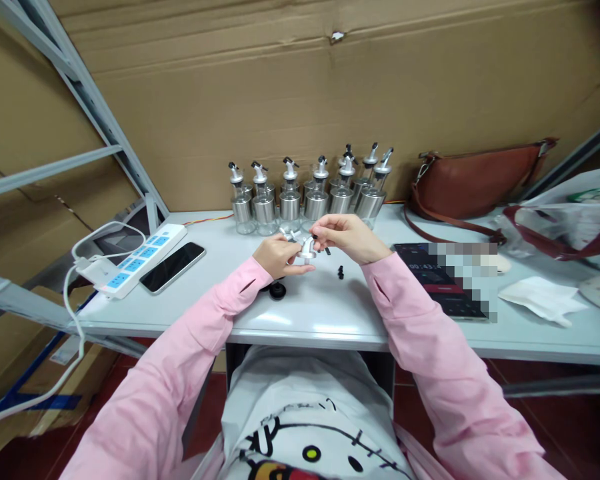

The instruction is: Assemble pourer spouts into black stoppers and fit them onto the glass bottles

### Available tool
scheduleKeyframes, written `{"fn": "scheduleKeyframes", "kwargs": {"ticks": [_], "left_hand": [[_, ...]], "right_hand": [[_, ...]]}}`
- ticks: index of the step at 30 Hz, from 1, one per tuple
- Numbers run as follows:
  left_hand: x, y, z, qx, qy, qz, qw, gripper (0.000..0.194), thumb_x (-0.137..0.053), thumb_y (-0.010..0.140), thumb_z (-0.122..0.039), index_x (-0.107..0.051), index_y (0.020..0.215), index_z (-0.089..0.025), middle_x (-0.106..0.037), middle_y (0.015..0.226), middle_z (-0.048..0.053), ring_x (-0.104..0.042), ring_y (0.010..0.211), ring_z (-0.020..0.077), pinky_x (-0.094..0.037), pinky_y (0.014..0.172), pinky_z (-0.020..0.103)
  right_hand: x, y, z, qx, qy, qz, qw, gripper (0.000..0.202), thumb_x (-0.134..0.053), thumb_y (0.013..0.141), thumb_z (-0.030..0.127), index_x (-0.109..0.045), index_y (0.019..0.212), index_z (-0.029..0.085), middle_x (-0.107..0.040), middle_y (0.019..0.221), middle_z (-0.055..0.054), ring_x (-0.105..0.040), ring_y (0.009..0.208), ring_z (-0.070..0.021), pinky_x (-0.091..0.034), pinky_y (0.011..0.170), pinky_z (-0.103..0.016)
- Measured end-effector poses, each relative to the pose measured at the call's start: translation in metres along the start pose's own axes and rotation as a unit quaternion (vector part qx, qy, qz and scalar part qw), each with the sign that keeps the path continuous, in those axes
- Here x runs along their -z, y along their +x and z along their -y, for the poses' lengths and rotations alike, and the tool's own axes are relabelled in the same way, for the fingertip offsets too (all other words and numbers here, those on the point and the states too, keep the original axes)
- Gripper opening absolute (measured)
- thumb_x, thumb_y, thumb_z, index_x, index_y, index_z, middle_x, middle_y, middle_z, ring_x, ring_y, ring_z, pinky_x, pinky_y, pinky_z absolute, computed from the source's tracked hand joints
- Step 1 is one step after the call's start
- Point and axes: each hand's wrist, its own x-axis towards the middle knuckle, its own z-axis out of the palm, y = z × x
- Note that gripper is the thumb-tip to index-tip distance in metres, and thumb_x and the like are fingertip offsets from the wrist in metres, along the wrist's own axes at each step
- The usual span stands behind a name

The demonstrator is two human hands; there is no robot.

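Observation:
My left hand point(280, 258) holds a silver pourer top point(307, 249) above the white table, its spout pointing up. The fingertips of my right hand point(347, 237) pinch a small black piece point(315, 237) at the spout's tip. Behind my left fingers another silver part point(289, 233) shows, partly hidden. Small black pieces point(341, 272) lie on the table below my right hand. Round black parts point(277, 290) rest near my left wrist, one mostly covered by the sleeve.
Several glass and steel bottles point(290, 200) with pourers stand behind my hands. To the left are a power strip point(145, 260) and a phone point(173, 267). A large phone point(435, 280), brown bag point(475, 180), white paper point(543, 299) and plastic bag point(575, 213) are right.

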Motion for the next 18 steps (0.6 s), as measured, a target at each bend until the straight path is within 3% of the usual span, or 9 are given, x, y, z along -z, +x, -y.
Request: {"fn": "scheduleKeyframes", "kwargs": {"ticks": [5,11,18], "left_hand": [[-0.0011,-0.0016,0.001,0.012,0.0,0.012,1.0,0.05,-0.041,0.086,-0.057,-0.044,0.055,-0.018,-0.048,0.04,-0.005,-0.046,0.038,0.0088,-0.044,0.056,0.024],[0.0005,-0.0013,0.0008,0.023,-0.01,0.032,0.999,0.047,-0.044,0.085,-0.055,-0.044,0.056,-0.018,-0.048,0.041,-0.005,-0.046,0.04,0.0095,-0.044,0.057,0.025],[0.0005,-0.002,0.0007,0.047,-0.009,0.076,0.996,0.045,-0.045,0.083,-0.056,-0.045,0.058,-0.018,-0.048,0.042,-0.005,-0.049,0.042,0.0104,-0.045,0.06,0.026]], "right_hand": [[-0.0014,0.0001,-0.0024,0.015,0.045,-0.025,0.999,0.034,-0.082,0.051,0.034,-0.061,0.071,0.015,-0.065,0.063,0.001,-0.063,0.058,-0.0105,-0.05,0.058,-0.023],[-0.0006,-0.0004,-0.0019,0.028,0.03,-0.034,0.999,0.028,-0.081,0.052,0.032,-0.065,0.066,0.014,-0.063,0.058,0.001,-0.058,0.053,-0.0078,-0.047,0.054,-0.021],[-0.0002,0.0,-0.0018,-0.021,0.018,-0.026,0.999,0.032,-0.081,0.051,0.035,-0.065,0.067,0.013,-0.061,0.051,0.001,-0.055,0.047,-0.0072,-0.043,0.047,-0.019]]}}
